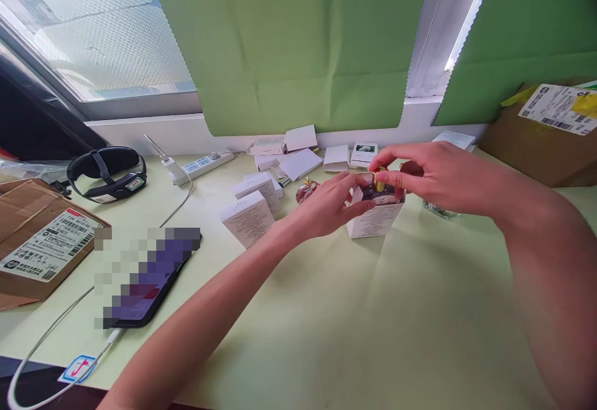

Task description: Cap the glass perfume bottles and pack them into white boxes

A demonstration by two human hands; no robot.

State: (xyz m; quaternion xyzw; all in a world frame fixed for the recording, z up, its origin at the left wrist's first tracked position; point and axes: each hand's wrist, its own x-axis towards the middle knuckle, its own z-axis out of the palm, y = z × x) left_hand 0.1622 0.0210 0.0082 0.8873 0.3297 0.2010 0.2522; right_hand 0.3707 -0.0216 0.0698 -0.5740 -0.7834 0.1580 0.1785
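A white printed carton (374, 222) stands upright on the table with its top open. In its opening sits a dark perfume bottle (373, 193) with a gold-coloured neck. My right hand (431, 170) pinches that gold neck from above, thumb and fingers closed on it. Against the carton's left side and top edge, my left hand (329, 205) grips it with fingers and thumb. Just behind my left hand rests a small round pinkish bottle (306, 191) with a gold top. Under my right wrist, a clear glass object (441, 212) shows only in part.
Several white cartons (249, 218) stand and lie left of and behind my hands. A phone (153, 285) on a cable lies front left, near a power strip (205, 166) and a black headset (107, 173). Cardboard boxes (541, 142) flank the table, with a green blind (303, 49) behind.
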